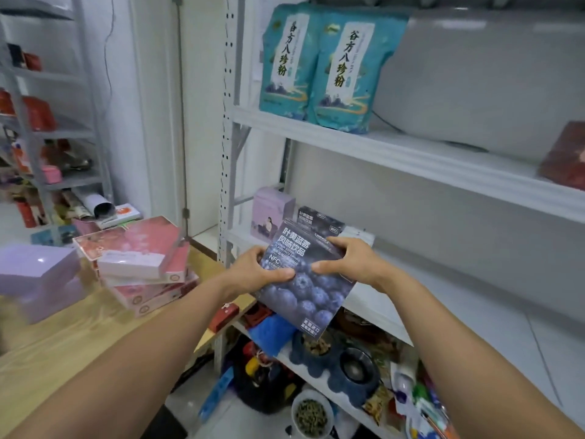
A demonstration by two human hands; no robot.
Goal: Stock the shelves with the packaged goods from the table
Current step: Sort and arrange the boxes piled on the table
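Head view: both hands hold one dark blueberry drink box (pixel 305 296) in the air, in front of the white metal shelving and just past the far right corner of the wooden table (pixel 63 350). The box is tilted, with its printed face towards the camera. The left hand (pixel 253 270) grips its left edge, thumb pressed across the front and fingers curled behind. The right hand (pixel 351 259) grips the upper right edge, thumb on the front and fingers wrapped over the top.

Just behind the held box, on the left end of the middle shelf (pixel 449 289), a matching blueberry box (pixel 318 220) stands upright beside a lavender carton (pixel 270 213).

On the upper shelf (pixel 411 158) two teal pouches (pixel 316 68) stand side by side at the left, and a dark red box (pixel 565 156) sits at the far right.

On the table to the left lie a loose stack of pink boxes (pixel 142 264) and, nearer the left edge, a pale purple box (pixel 38 277).

The low shelf below the hands holds mixed clutter, including a blue double bowl stand (pixel 335 369).
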